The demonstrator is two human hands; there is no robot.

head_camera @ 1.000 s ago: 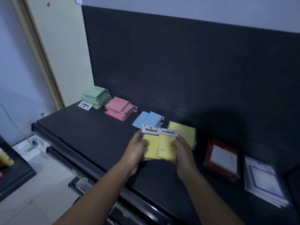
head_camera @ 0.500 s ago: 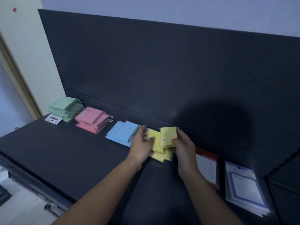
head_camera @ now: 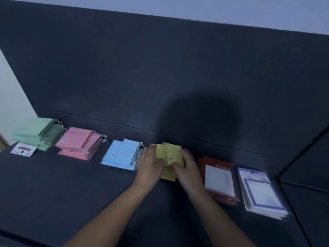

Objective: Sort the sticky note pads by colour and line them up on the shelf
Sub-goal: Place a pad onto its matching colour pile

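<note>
Piles of sticky note pads run along the back of the dark shelf [head_camera: 71,184]: green pads [head_camera: 38,132], pink pads [head_camera: 78,143], blue pads [head_camera: 122,155] and yellow pads [head_camera: 170,155]. My left hand [head_camera: 150,164] holds the yellow pile from its left side, thumb on top. My right hand [head_camera: 187,165] holds it from the right, thumb on the top pad. The lower yellow pads are partly hidden by my hands.
A loose white header card [head_camera: 23,149] lies in front of the green pile. Red-packaged pads [head_camera: 218,177] and purple-framed pads [head_camera: 260,191] lie right of the yellow pile. The dark back panel [head_camera: 160,77] rises behind the row.
Both hands carried the two yellow pads back from the front of the shelf and set them down on the yellow pile. The view swung to the right.
</note>
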